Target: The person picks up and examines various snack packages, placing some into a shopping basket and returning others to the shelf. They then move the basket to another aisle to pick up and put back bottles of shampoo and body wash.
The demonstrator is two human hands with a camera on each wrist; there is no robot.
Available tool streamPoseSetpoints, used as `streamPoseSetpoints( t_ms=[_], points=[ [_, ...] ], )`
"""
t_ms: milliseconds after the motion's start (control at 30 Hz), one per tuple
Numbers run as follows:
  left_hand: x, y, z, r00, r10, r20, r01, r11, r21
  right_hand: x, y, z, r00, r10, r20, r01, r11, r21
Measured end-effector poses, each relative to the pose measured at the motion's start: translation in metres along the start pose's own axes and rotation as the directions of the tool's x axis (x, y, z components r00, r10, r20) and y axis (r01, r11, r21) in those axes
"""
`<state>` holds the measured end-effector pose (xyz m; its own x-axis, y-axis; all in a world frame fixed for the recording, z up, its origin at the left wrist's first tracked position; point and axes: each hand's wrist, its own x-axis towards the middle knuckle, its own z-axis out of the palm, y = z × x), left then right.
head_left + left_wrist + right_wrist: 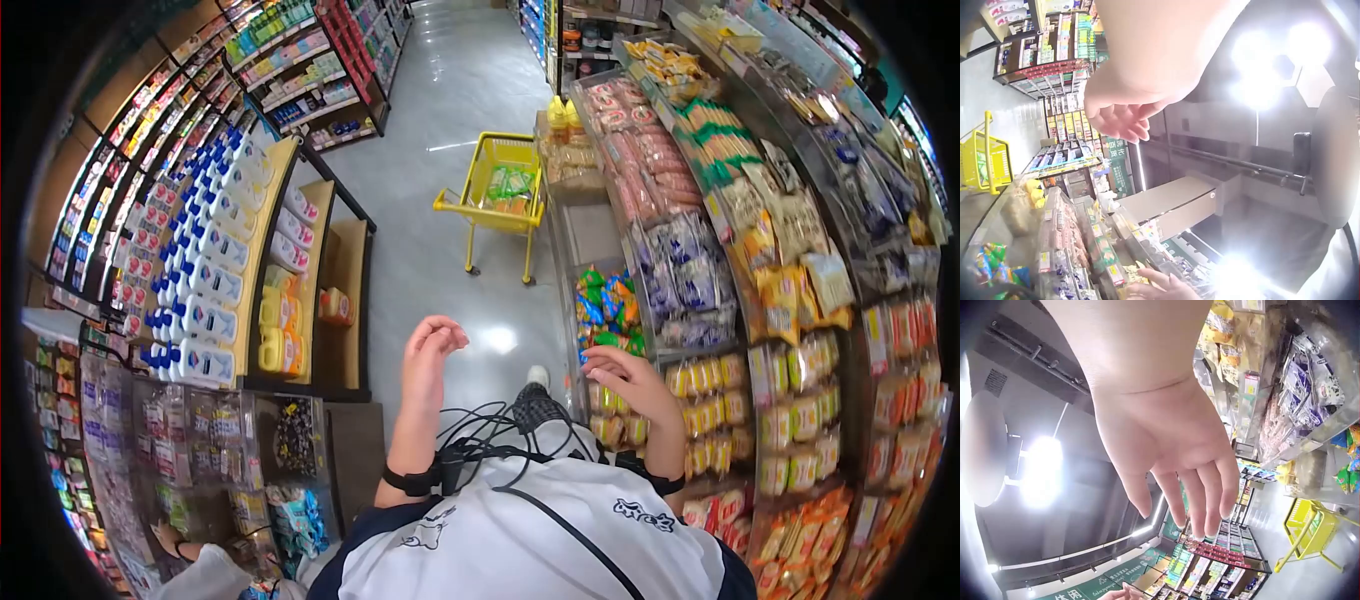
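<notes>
My left hand is raised over the aisle floor, fingers loosely bent and nothing in them. In the left wrist view its fingers hang relaxed. My right hand is held up beside the snack shelves, nearest to a bin of blue, green and orange snack packets; in the head view its fingertips overlap the edge of that bin. Seen from the right wrist, the palm faces the camera with fingers extended, holding nothing. Ahead stands a yellow shopping cart with green packets inside.
Tiered bins of packaged snacks line the right side. On the left, a wooden shelf bears rows of white bottles with blue pumps. Another person's arm reaches into bins at lower left. Grey floor runs between.
</notes>
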<state>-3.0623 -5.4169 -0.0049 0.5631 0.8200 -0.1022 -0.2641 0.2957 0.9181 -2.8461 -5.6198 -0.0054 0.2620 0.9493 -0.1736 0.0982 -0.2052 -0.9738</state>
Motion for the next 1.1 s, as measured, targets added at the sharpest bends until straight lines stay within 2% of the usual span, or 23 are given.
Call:
streamPoseSetpoints(
  t_ms=[100,133,233,333,400,467,500,533,567,633,667,767,800,833,867,900,967,1000,1067,1100],
  points=[
    [0.076,-0.001,0.021,0.994,-0.092,0.058,0.088,0.994,0.057,0.063,0.026,-0.039,0.998,0.008,-0.058,0.005,0.975,0.221],
    [0.098,0.001,0.024,0.987,-0.143,0.069,0.136,0.986,0.102,0.085,0.027,-0.052,0.992,0.005,-0.125,0.016,0.986,0.166],
    [0.163,0.015,0.044,0.955,-0.196,0.221,0.22,0.971,-0.09,0.15,0.026,-0.086,0.961,0.039,-0.274,-0.025,0.998,0.055],
    [0.211,0.025,0.043,0.951,-0.137,0.276,0.169,0.981,-0.092,0.206,0.028,-0.104,0.955,0.011,-0.298,-0.008,1.0,0.008],
    [0.25,0.016,0.025,0.954,-0.173,0.246,0.201,0.975,-0.093,0.244,0.039,-0.11,0.948,-0.005,-0.318,0.006,1.0,0.001],
    [0.296,0.005,-0.003,0.953,-0.233,0.196,0.254,0.963,-0.089,0.283,0.054,-0.109,0.958,0.086,-0.272,-0.097,0.995,-0.026],
    [0.324,-0.004,-0.014,0.953,-0.258,0.16,0.283,0.945,-0.162,0.306,0.061,-0.107,0.957,0.127,-0.26,-0.14,0.99,-0.034],
    [0.353,-0.013,-0.024,0.949,-0.289,0.129,0.312,0.921,-0.231,0.327,0.061,-0.104,0.95,0.248,-0.192,-0.251,0.968,0.008],
    [0.382,-0.021,-0.034,0.94,-0.325,0.102,0.341,0.89,-0.302,0.35,0.073,-0.101,0.969,0.21,-0.131,-0.217,0.975,-0.04],
    [0.453,-0.034,-0.043,0.922,-0.342,0.182,0.385,0.864,-0.324,0.406,0.098,-0.097,0.99,0.141,-0.01,-0.141,0.982,-0.128],
    [0.492,-0.043,-0.046,0.909,-0.351,0.224,0.409,0.849,-0.334,0.437,0.103,-0.099,0.994,0.11,0.011,-0.103,0.959,-0.264],
    [0.618,-0.13,-0.072,0.942,-0.321,0.095,0.329,0.939,-0.098,0.541,0.159,-0.107,0.942,0.331,-0.044,-0.321,0.934,0.159],
    [0.652,-0.174,-0.094,0.906,-0.421,0.05,0.423,0.904,-0.065,0.572,0.183,-0.106,0.915,0.37,-0.162,-0.336,0.919,0.205],
    [0.68,-0.223,-0.115,0.836,-0.549,-0.013,0.54,0.827,-0.154,0.604,0.211,-0.102,0.871,0.414,-0.264,-0.356,0.902,0.243],
    [0.696,-0.252,-0.119,0.772,-0.633,-0.065,0.628,0.774,-0.079,0.631,0.24,-0.097,0.813,0.455,-0.362,-0.367,0.885,0.287],
    [0.714,-0.274,-0.116,0.703,-0.702,-0.114,0.708,0.707,0.008,0.654,0.277,-0.09,0.809,0.486,-0.332,-0.412,0.87,0.27],
    [0.734,-0.311,-0.104,0.626,-0.748,-0.221,0.778,0.62,0.105,0.679,0.34,-0.075,0.783,0.556,-0.279,-0.505,0.83,0.238],
    [0.744,-0.313,-0.093,0.593,-0.784,-0.185,0.801,0.598,0.033,0.691,0.349,-0.07,0.739,0.597,-0.313,-0.573,0.801,0.174],
    [0.751,-0.347,-0.094,0.544,-0.827,-0.146,0.838,0.525,0.148,0.724,0.359,-0.063,0.662,0.648,-0.375,-0.688,0.725,0.037],
    [0.756,-0.363,-0.1,0.526,-0.84,-0.131,0.843,0.495,0.209,0.733,0.378,-0.062,0.703,0.585,-0.404,-0.661,0.747,-0.069]
  ],
)
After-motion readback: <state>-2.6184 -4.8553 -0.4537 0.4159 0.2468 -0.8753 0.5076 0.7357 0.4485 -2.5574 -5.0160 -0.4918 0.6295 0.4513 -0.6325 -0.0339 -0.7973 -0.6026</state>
